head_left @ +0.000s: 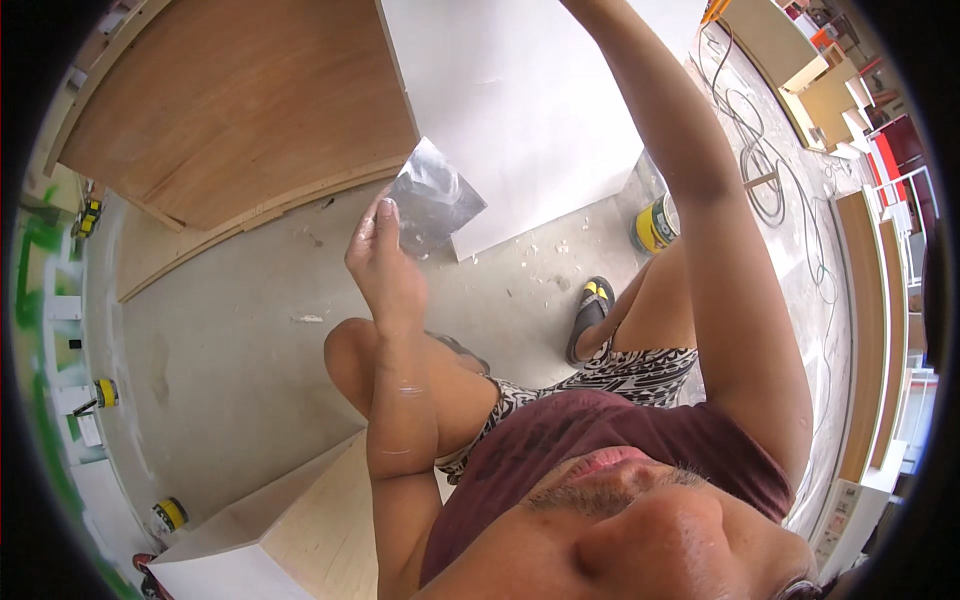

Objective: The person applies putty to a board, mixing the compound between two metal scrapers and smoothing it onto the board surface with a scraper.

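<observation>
So, patterned shorts nearest me; just past them my left hand is clamped on a thin grey metal sheet, held up near the corner of the white panel; my right forearm reaches up, the right hand out of view, so I can't tell its grip; a yellow-banded bucket stands near that panel; farther off, looped cable lies on the floor.

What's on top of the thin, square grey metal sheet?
The metal sheet shows pale, smear-like patches on its visible face; the bare left hand grips its left edge. Its underside is hidden.
</observation>
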A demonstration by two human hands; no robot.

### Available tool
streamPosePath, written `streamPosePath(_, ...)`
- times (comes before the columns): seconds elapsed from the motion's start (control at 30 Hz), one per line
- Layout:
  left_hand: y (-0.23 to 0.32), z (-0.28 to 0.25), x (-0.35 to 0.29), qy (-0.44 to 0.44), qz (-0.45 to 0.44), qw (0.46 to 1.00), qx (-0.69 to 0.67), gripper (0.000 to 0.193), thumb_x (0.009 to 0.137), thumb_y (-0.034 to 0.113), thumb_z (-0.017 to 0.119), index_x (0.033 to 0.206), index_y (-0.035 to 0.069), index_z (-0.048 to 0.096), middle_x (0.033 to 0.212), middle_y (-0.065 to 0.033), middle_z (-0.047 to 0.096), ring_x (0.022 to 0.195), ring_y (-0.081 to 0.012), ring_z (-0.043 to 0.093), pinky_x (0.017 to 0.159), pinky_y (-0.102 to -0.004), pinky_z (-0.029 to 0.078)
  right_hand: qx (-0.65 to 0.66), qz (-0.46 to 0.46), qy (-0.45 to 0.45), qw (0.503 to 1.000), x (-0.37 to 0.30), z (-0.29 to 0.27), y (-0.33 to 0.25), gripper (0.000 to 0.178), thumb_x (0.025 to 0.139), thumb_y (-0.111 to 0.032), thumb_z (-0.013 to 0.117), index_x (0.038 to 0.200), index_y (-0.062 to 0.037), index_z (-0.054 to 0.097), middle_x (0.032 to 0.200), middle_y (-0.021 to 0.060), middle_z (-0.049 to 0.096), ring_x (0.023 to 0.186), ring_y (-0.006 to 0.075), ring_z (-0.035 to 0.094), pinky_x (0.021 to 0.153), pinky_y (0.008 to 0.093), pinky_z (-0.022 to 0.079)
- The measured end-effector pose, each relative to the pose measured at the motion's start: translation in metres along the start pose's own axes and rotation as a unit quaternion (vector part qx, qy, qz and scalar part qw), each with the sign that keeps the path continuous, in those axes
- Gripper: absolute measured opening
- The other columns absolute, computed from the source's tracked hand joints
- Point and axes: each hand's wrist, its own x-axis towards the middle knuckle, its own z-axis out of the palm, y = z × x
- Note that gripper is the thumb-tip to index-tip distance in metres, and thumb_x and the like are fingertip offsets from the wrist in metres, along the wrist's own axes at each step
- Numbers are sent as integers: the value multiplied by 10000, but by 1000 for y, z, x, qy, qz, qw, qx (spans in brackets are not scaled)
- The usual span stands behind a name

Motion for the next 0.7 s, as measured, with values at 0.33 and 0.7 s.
streamPosePath(0.33,-5,-6,3,-10,18,1000,7,325,1008,103,521,1239,-118,581,1156,-119,652,1038,-143,612,912,-269,475,25,31,-33,999,1,-8,-9,444,830,39,508,1239,-72,640,1261,133,639,1183,319,588,1014,424,463)
streamPosePath(0.7,-15,0,9,-28,5,1000,4,334,1000,103,538,1247,-116,584,1176,-116,647,1063,-140,592,943,-268,453,-8,-80,-127,989,-139,-19,-57,386,903,-121,560,1270,-219,627,1291,27,628,1186,237,590,1027,429,455)
